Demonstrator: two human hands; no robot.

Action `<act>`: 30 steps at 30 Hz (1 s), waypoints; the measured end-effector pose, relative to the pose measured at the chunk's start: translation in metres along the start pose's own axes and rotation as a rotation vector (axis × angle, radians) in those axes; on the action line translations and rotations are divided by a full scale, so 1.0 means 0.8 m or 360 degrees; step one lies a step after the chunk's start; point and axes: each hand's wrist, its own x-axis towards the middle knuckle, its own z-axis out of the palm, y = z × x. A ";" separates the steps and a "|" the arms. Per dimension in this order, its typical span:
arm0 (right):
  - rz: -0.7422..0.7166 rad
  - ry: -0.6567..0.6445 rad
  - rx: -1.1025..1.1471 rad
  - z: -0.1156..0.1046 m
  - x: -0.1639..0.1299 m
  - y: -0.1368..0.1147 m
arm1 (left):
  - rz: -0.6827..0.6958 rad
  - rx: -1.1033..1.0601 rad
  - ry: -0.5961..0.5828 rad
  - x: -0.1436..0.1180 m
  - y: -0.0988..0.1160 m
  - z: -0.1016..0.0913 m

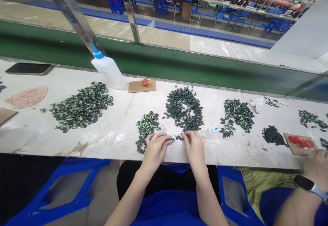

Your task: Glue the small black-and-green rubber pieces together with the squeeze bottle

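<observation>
My left hand [156, 148] is closed, thumb and forefinger pinching a small black-and-green piece [172, 140]. Across a narrow gap, my right hand [194, 149] pinches a tiny dark piece, mostly covered by the fingertips. A few loose dark pieces [178, 137] lie between the two hands. Just beyond them spreads a heap of small dark green pieces [176, 104]. Beside my left hand is a pile of black-and-green pieces [148, 121]. A small white bottle with a blue tip [210, 132] lies on its side to the right of my right hand.
A large white squeeze bottle [110, 71] stands at the back left, near cardboard [134, 87] bearing a red cap [145, 82]. More black-and-green pieces [82, 108] lie left, others [239, 115] right. Another person's hand [316, 164] is at the far right. A green ledge [166, 62] runs behind.
</observation>
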 end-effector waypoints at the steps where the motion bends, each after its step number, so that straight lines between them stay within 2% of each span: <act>1: 0.0020 -0.0037 0.0120 -0.002 -0.001 -0.001 | -0.0016 -0.0004 0.0001 0.000 0.001 0.000; 4: 0.0073 -0.0222 0.0474 -0.006 -0.006 -0.004 | -0.0013 -0.0001 0.0003 0.001 0.003 0.001; 6: 0.0048 -0.0292 0.0582 -0.008 -0.009 -0.008 | 0.0009 -0.0008 0.0005 0.001 0.004 0.001; 15: -0.0141 -0.0267 0.0560 -0.008 -0.011 -0.007 | 0.0134 -0.0047 0.0017 0.001 0.008 0.000; 19: -0.0001 -0.0347 0.0644 -0.010 -0.012 -0.004 | 0.0208 -0.0018 -0.0002 0.001 0.010 -0.003; 24: 0.0274 -0.0475 0.0973 -0.011 -0.014 -0.003 | 0.0322 -0.0035 -0.0021 0.002 0.012 -0.008; 30: 0.0300 -0.0463 0.1023 -0.014 -0.016 0.005 | 0.0302 -0.0090 -0.0122 0.000 0.017 -0.008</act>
